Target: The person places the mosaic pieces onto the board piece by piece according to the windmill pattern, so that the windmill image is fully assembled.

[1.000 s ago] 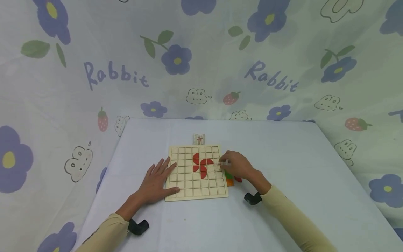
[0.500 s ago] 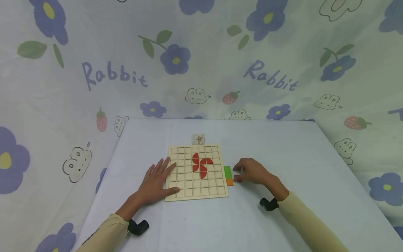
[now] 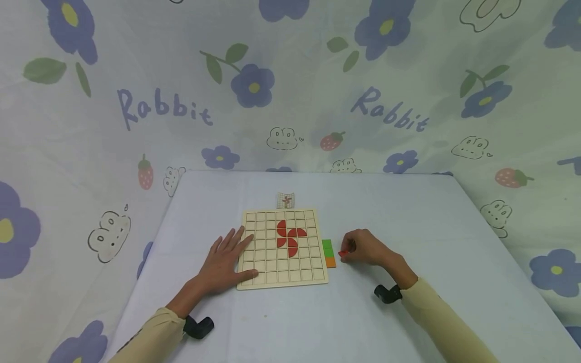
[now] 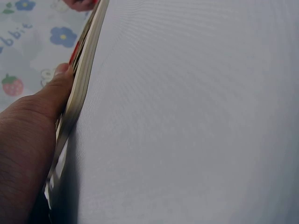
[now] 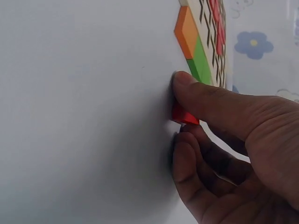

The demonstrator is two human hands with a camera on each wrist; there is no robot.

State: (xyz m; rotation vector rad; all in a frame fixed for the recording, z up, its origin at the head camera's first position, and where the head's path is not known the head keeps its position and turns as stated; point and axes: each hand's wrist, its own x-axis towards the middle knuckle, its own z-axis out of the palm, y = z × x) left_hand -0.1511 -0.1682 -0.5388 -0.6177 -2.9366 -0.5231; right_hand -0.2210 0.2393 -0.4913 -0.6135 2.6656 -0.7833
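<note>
My left hand [image 3: 222,264] rests spread over the left edge of a pale wooden grid board [image 3: 268,264]. Its straight fingers and thumb lie on the squares; in the left wrist view the thumb [image 4: 58,84] lies along the board's edge. Several red rounded pieces [image 3: 292,248] form a pinwheel in the grid. Right of the board, my right hand [image 3: 366,247] pinches a red wooden piece [image 5: 183,113] between thumb and fingers, low over the table. The fingers hide much of that piece.
Against the board's right edge lie green pieces [image 3: 328,247] and an orange piece [image 3: 331,262] in a row. Behind the board stands a small card [image 3: 286,200] with a printed pinwheel on a grid. White cloth [image 3: 408,212] covers the table; a patterned curtain hangs behind.
My right hand has moved from the board's right edge out to the right, and its fingers have closed on the red piece there. The left hand has stayed put.
</note>
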